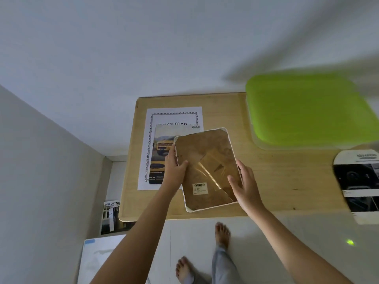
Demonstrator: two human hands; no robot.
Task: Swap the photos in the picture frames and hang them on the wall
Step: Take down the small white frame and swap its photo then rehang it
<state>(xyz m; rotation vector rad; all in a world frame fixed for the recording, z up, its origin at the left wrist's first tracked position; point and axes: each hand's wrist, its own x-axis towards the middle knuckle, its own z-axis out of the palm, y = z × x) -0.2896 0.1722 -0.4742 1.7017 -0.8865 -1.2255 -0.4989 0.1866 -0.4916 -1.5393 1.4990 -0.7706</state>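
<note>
**Frame back-up in both hands; swap stage, nothing hung**

Obs. The picture frame (207, 171) is face down, its brown backing board upward, held low over the near half of the wooden table (266, 181). Whether it touches the top cannot be told. The fold-out stand (213, 167) lies flat against the backing, and a barcode label (200, 188) sits at 6 o'clock of it.

Hands. The left hand (174, 169) grips the frame's edge at 9 o'clock, thumb on the backing and fingers curled under the rim. The right hand (246, 187) holds the edge at 3 o'clock, thumb laid on the backing and fingers loosely spread past the rim.

Loose prints. At 10 o'clock of the frame a bordered certificate sheet (174, 113) lies flat on the table. A yellow-vehicle print (162, 146) lies on top of it, and the frame partly covers that print.

Other. A green lid (307, 109) is at 2 o'clock and a car brochure (359, 181) at 3 o'clock, at the table's edge.

Judgement. The backing looks seated, so I cannot tell whether this frame is loaded or awaiting a print. Two prints lying out suggests the swap is mid-way. No second frame is clearly identifiable. The wall (143, 48) shows nothing hung in view, so hanging remains entirely to do.
</note>
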